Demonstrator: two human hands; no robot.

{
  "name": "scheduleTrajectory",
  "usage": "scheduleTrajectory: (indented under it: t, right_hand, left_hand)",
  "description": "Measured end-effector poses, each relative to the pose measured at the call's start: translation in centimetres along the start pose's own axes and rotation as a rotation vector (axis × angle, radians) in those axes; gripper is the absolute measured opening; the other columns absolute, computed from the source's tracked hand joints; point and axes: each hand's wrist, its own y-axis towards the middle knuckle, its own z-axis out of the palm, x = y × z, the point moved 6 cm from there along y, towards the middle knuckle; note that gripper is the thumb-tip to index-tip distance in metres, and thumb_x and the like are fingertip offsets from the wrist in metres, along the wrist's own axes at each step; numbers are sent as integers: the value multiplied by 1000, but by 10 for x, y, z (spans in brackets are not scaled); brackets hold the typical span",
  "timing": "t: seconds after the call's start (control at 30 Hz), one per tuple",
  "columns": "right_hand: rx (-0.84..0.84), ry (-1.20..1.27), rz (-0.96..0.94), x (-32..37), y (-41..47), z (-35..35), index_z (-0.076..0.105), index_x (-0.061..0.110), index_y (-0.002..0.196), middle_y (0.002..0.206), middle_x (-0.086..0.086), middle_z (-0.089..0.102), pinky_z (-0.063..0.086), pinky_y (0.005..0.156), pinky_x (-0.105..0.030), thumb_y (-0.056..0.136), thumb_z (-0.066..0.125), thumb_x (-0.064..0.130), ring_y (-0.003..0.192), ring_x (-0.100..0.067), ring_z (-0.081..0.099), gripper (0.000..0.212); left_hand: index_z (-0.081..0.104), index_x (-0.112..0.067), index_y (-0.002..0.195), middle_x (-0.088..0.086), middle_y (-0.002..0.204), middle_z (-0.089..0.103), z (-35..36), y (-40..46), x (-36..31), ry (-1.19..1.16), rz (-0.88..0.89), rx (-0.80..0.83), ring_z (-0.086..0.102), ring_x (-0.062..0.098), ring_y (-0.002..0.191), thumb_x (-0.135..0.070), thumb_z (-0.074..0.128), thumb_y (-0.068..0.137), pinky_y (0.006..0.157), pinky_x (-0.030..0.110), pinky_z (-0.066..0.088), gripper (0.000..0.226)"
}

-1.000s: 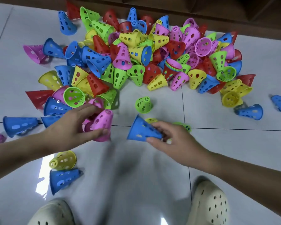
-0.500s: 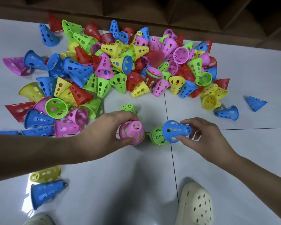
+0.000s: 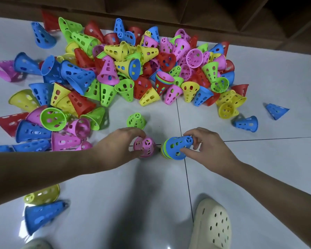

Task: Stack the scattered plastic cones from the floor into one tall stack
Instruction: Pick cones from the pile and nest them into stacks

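Nearest the camera, a cream clog (image 3: 212, 225) stands on the white tiled floor (image 3: 259, 177) at about 5 o'clock, with the toe of a second shoe (image 3: 37, 244) at 7 o'clock. A blue cone (image 3: 41, 215) and a yellow cone (image 3: 42, 195) lie on their sides at 8 o'clock, partly under the left forearm.

Farther out, near the middle, the left hand (image 3: 118, 144) curls its fingers and thumb round a pink cone (image 3: 144, 146), tip facing the camera. Just beside it toward 3 o'clock, the right hand (image 3: 207, 148) pinches the narrow end of a blue cone (image 3: 177, 147) between thumb and fingertips. This cone sits over a short stack (image 3: 163, 150) of which only green and yellow rims show at its wide end. The pink cone and the stack are near each other but apart.

Just beyond the left hand, at 12 o'clock, a lone green cone (image 3: 136, 120) stands upright. Two blue cones (image 3: 246, 124) and (image 3: 276, 110) lie apart at 2 o'clock.

Farthest off, from 10 to 1 o'clock, the main heap of cones (image 3: 115, 69) in red, yellow, green, blue and pink lies jumbled against a dark wooden base (image 3: 205, 17). A small nested stack (image 3: 162, 84) sits among them.
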Motion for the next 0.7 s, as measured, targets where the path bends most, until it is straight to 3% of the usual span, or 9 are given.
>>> scheduleTrajectory:
  t: [0.1, 0.23, 0.37, 0.47, 0.53, 0.7]
  right_hand:
    - [3, -3, 17, -3, 1, 1, 67, 27, 100, 79, 5, 56, 52, 70, -36, 76, 83, 29, 75, -15, 56, 30]
    - [12, 11, 46, -7, -2, 5, 66, 28, 99, 78, 6, 57, 52, 68, -34, 78, 82, 28, 72, -13, 58, 27]
    - [25, 57, 25, -3, -2, 12, 67, 23, 93, 73, 4, 59, 52, 67, -37, 80, 80, 17, 67, -14, 56, 19]
    - [21, 73, -27, 14, -4, 22, 68, 18, 89, 69, 5, 60, 50, 65, -32, 82, 77, 12, 64, -14, 55, 13]
    - [39, 63, -80, 33, -5, 32, 68, 19, 88, 69, 7, 60, 48, 64, -26, 83, 75, 13, 65, -13, 56, 10]
    - [160, 63, -207, 77, -5, 71, 64, 25, 87, 74, 11, 57, 45, 63, -20, 86, 69, 24, 72, -11, 55, 6]
  left_hand:
    - [65, -22, 123, -6, 121, 68, -10, -4, 4, 23, 9, -4, 63, 13, 107, -36, 80, 83, 92, 24, 49, 45]
    - [67, -19, 115, -10, 104, 67, -33, -21, 15, 22, -1, 13, 61, 3, 88, -35, 79, 83, 83, 25, 54, 37]
    - [65, -29, 108, -19, 91, 65, -42, -59, 47, 9, -116, 206, 63, -4, 80, -46, 75, 81, 72, 19, 55, 33]
    - [57, -43, 106, -22, 92, 62, -38, -92, 73, 105, -195, 372, 61, -8, 85, -76, 48, 70, 73, 15, 54, 50]
    - [56, -43, 114, -25, 97, 58, -34, -111, 91, 218, -235, 450, 58, -8, 85, -84, 36, 63, 71, 9, 49, 69]
    - [48, -36, 137, -17, 125, 55, -37, -141, 114, 298, -345, 437, 51, -3, 100, -91, 31, 55, 75, 4, 38, 101]
